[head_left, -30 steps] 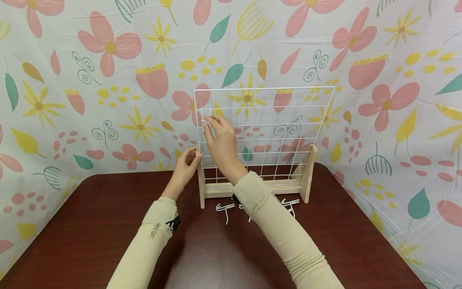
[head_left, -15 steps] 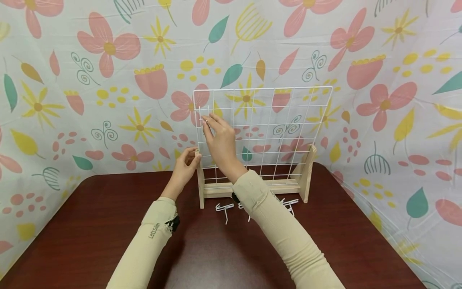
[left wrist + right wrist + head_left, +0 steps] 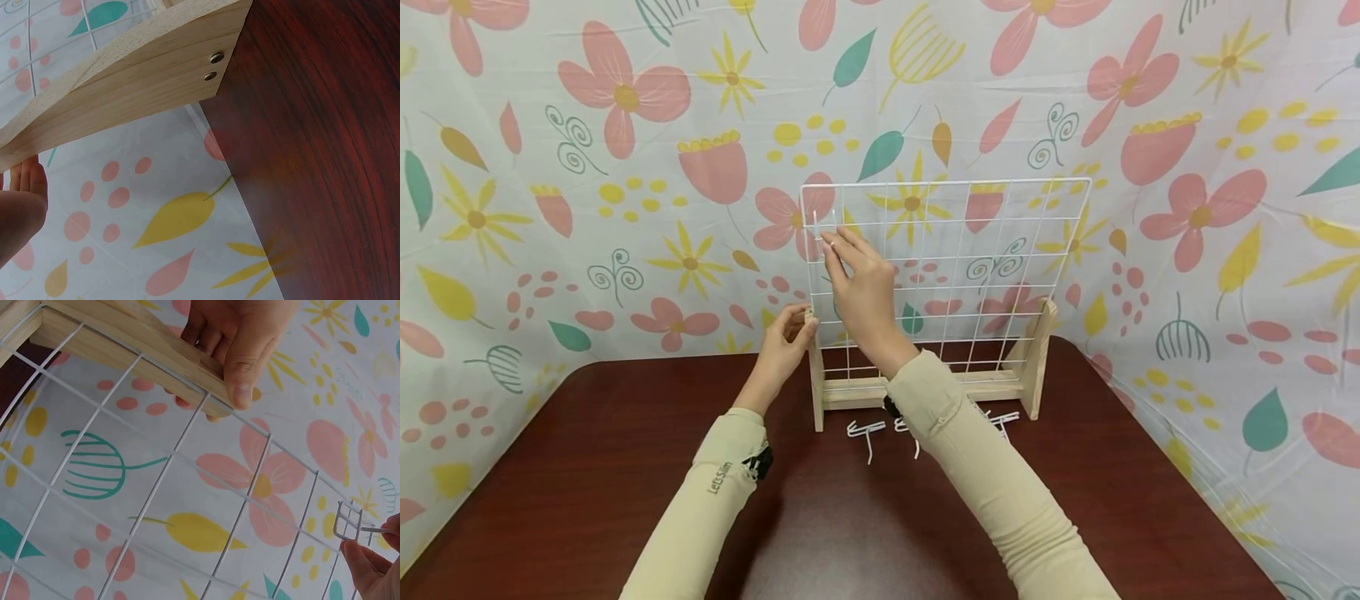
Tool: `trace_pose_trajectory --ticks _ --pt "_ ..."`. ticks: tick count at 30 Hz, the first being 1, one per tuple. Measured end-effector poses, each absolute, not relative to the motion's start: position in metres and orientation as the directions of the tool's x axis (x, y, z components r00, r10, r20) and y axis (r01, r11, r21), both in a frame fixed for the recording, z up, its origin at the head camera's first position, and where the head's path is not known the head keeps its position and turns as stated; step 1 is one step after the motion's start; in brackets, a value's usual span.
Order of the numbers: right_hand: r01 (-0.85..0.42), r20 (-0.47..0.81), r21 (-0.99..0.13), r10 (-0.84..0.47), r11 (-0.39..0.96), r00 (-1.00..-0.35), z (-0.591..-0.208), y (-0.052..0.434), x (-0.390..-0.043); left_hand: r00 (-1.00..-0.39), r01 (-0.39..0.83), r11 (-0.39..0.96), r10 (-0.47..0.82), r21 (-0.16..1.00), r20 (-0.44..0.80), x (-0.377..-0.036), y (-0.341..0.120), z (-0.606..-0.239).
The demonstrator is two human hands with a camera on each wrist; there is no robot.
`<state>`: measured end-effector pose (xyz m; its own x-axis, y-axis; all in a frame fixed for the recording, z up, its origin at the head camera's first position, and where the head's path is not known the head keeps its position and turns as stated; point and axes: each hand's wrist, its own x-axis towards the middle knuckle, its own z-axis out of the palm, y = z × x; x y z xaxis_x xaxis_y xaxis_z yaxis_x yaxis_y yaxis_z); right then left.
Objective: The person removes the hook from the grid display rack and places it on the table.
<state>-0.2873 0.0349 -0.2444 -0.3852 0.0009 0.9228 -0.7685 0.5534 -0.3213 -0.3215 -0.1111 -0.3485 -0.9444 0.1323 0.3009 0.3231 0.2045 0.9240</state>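
Hook fitting at wire grid panel.
Right hand pinches white wire hook against grid; left hand grips wooden stand post.

upright white wire grid panel in its pale wooden stand blocks passage rearward; loose white wire hooks lie before it; dark red tabletop offers open room.
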Motion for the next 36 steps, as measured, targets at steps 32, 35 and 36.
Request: trace_pose_trajectory --ticks 32,35,36 --pt "-0.809 0.959 -0.196 -0.063 0.554 -0.275 -0.266 0.097 -0.274 -0.933 0.358 0.21 0.121 0.91 0.34 -0.324 -0.111 -0.35" --pt "-0.808 0.964 -0.161 -0.084 0.567 -0.251 -0.27 0.103 -0.272 -0.932 0.36 0.208 0.122 0.909 0.341 -0.323 -0.111 -0.35" --pt "-0.808 0.966 -0.151 -0.088 0.569 -0.243 -0.271 0.105 -0.271 -0.932 0.36 0.209 0.123 0.909 0.341 -0.323 -0.111 -0.35"
